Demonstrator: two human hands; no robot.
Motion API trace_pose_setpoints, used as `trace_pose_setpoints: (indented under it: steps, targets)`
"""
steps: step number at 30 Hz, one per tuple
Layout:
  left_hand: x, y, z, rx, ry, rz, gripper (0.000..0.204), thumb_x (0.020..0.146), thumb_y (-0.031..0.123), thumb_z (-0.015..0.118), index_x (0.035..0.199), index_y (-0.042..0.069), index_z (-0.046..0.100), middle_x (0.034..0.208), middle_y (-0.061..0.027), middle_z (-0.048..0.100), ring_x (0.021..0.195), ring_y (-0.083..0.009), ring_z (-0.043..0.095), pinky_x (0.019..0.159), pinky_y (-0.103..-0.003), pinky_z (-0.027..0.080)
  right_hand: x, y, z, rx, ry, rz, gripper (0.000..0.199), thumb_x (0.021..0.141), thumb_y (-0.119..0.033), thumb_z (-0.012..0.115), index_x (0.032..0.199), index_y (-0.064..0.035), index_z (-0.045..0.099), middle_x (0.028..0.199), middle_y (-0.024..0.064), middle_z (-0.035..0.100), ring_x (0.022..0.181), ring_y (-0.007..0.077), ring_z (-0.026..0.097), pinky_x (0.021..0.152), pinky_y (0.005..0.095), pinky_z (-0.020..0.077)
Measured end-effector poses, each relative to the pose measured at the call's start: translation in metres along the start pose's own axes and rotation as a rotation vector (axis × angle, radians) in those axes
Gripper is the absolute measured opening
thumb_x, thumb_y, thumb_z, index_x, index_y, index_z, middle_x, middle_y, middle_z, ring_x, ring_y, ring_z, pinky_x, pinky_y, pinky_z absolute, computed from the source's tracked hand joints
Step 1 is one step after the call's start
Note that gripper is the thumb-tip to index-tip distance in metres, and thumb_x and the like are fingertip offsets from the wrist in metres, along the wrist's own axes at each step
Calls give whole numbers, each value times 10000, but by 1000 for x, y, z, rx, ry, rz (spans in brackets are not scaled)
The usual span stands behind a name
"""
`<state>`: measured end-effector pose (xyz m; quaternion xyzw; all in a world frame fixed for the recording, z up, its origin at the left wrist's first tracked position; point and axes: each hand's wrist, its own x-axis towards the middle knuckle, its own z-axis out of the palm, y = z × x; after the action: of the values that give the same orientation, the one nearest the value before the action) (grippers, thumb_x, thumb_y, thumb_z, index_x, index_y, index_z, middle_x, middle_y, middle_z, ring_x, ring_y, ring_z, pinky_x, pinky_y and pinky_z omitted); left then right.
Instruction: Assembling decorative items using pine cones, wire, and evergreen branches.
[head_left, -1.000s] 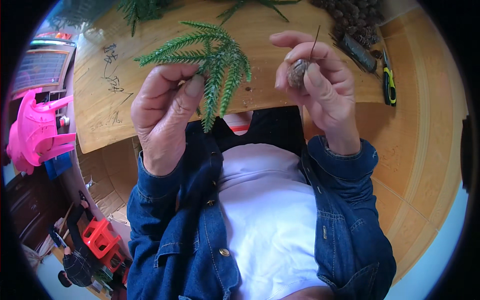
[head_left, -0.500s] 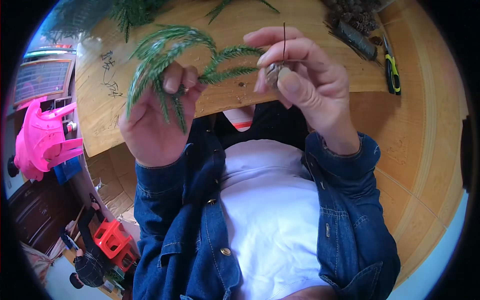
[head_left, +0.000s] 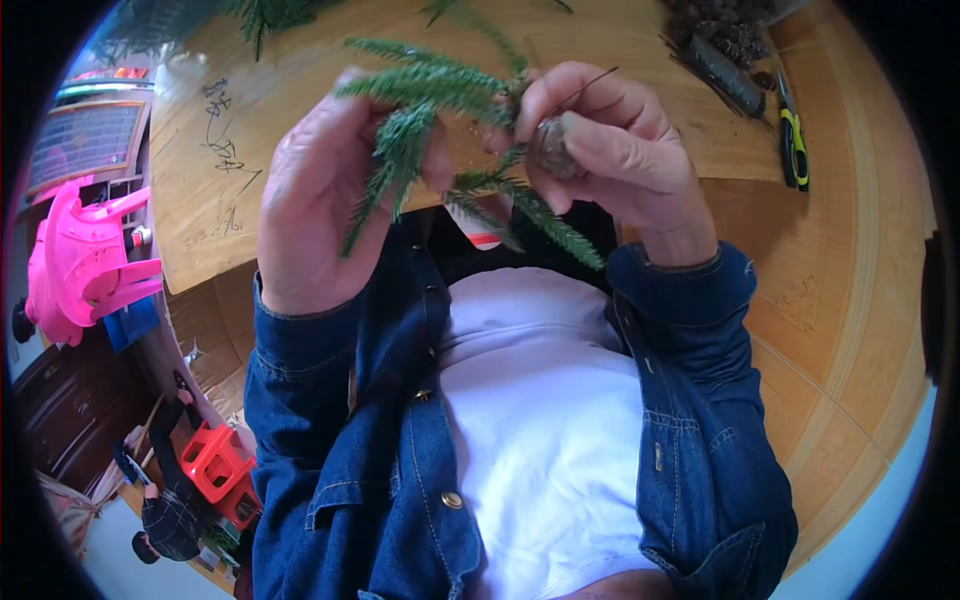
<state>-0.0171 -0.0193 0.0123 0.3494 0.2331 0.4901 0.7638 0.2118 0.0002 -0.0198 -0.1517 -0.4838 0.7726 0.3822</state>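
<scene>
A green artificial pine sprig [head_left: 430, 88] with several needled tips is up in front of me, above the table's near edge. My left hand [head_left: 320, 205] is closed on it from the left, its fingers partly hidden by the needles. In my right hand [head_left: 625, 135] a small brown pine cone [head_left: 552, 150] is pinched between thumb and fingers, right beside the sprig's stem. A thin dark wire [head_left: 590, 87] sticks up from the cone past the fingers. Where the wire meets the stem is hidden by my fingers.
The wooden table [head_left: 200, 215] has dark scribbles at left. At its far right lie a heap of pine cones [head_left: 715, 30], a bundle of wires [head_left: 722, 78] and a yellow-and-black-handled cutting tool [head_left: 793, 150]. More green sprigs [head_left: 268, 15] lie at the far edge. A pink chair [head_left: 75, 265], red stools [head_left: 215, 460] and another person [head_left: 175, 515] are at left.
My left hand has turned and brought the sprig rightward against the pine cone; its tips now spread below and above my right hand. The wire has tilted to the right.
</scene>
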Motion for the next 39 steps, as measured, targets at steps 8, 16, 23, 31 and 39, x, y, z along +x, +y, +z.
trace_pose_setpoints:
  steps: [8,16,23,31,39]
  targets:
    - [-4,-15,3,-7,229,-1,480,998,381,280,1168,-9,502,1091,-191,584,1059,-284,541,902,-356,374,-1,17,-8,303,-42,-235,300,953,-212,497,1116,37,463,1151,214,480,669,152,570,608,211,473]
    - [-7,-21,9,104,189,111,400,984,268,343,1191,-42,488,1103,-199,592,1083,-268,544,952,-362,369,-4,28,-11,241,9,-239,289,957,-215,499,1153,-3,482,1156,216,480,694,171,582,618,223,478]
    - [-7,-18,11,215,130,162,308,943,127,430,1174,-65,498,1040,-181,614,1007,-232,564,921,-340,404,-8,23,-8,66,140,-175,298,962,-222,505,1181,-21,499,994,168,577,699,169,595,602,222,479]
    - [-5,-19,10,241,252,319,261,911,72,492,1133,-58,536,970,-122,621,894,-154,552,867,-281,401,-32,8,-13,-238,459,-302,336,943,-266,549,1169,-19,520,999,157,625,698,148,595,589,210,472]
    - [4,-23,8,347,246,488,251,917,64,472,1137,-50,520,975,-129,612,891,-146,540,862,-264,387,-9,-4,36,-814,227,-120,229,854,-80,660,1027,44,576,835,81,589,700,103,583,609,210,468]
